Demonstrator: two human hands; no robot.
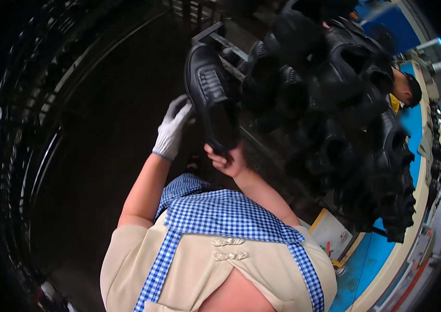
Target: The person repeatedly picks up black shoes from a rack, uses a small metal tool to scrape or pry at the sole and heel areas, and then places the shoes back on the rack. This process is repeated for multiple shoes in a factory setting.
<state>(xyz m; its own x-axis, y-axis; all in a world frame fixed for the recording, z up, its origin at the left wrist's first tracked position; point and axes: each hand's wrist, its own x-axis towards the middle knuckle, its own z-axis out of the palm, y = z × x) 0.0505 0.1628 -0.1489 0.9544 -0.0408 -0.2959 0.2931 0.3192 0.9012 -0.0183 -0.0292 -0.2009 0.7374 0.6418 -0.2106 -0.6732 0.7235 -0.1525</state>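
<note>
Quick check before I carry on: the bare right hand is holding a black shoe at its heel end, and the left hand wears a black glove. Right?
Not quite: the glove on the left hand is white, as the head view shows. The bare right hand does hold the black shoe at its heel end.

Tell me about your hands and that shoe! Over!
Right hand: holding black shoe by heel. Gloved left hand: beside it, contact unclear. Shoe pile: close on right.

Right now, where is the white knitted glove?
In the head view, the white knitted glove is on the left hand, just left of the black lace-up shoe in the bare right hand.
</note>
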